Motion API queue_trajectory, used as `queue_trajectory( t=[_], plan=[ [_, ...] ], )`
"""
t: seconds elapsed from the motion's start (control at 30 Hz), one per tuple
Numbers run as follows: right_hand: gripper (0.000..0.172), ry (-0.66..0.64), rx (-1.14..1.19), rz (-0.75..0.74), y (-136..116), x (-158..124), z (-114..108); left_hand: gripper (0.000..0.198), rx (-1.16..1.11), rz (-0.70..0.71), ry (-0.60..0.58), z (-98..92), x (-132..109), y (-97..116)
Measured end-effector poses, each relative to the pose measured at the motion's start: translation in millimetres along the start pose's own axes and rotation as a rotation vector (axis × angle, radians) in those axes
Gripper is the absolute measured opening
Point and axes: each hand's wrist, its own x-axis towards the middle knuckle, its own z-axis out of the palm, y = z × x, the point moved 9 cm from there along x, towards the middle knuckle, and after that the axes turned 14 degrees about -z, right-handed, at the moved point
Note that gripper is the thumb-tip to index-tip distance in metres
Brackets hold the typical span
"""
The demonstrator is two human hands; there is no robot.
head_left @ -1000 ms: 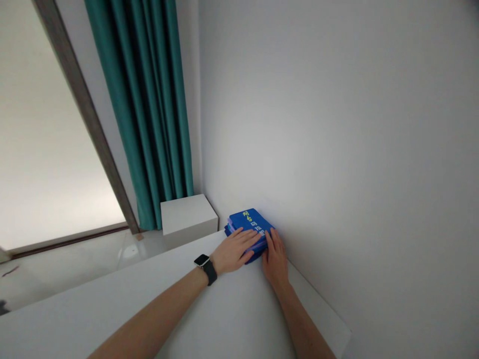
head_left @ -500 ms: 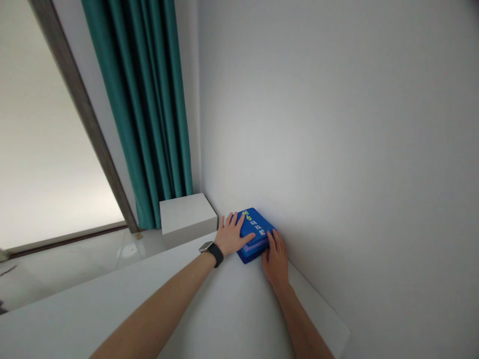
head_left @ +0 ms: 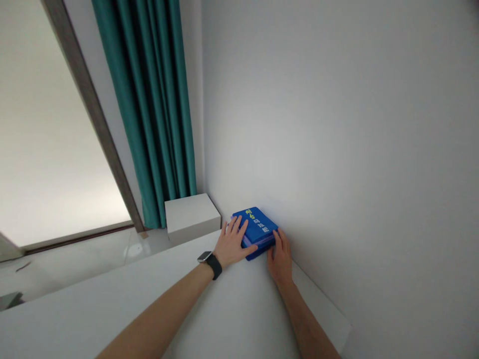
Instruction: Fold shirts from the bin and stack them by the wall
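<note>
A blue folded stack (head_left: 258,227) with yellow and white printing on top lies on a white surface (head_left: 224,309), close against the wall. Spread over its left side and front edge, my left hand (head_left: 231,245) has its fingers apart and wears a dark watch at the wrist. At the stack's right front corner, my right hand (head_left: 280,257) touches the edge with its fingertips, the thumb near the lower side. Some lighter purple layers show along the stack's front edge.
A white box-shaped cabinet (head_left: 192,214) stands beyond the surface's far edge, below a green curtain (head_left: 149,99). The plain wall (head_left: 337,124) runs along the right side. Pale floor (head_left: 75,267) shows at the left, beneath a dark frame.
My left hand has slid slightly down and toward the near left edge of the stack, uncovering more of its top. The view has shifted slightly.
</note>
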Motion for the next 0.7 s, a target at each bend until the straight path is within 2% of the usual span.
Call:
queue_trajectory(
  t=[0.27, 0.4, 0.7],
  plan=[
    [0.056, 0.014, 0.033, -0.086, -17.3, -4.4, -8.7, 0.071, -0.049, 0.050, 0.067, -11.1, -35.2, 7.4],
    [0.055, -0.003, 0.046, -0.132, -27.5, -7.9, -7.1, 0.062, -0.076, 0.058, 0.095, -15.0, -49.9, 3.1],
    [0.055, -0.014, 0.128, -0.175, -70.6, -13.9, -9.7, 0.048, -0.137, 0.056, 0.125, -28.9, -76.1, -13.7]
  ],
)
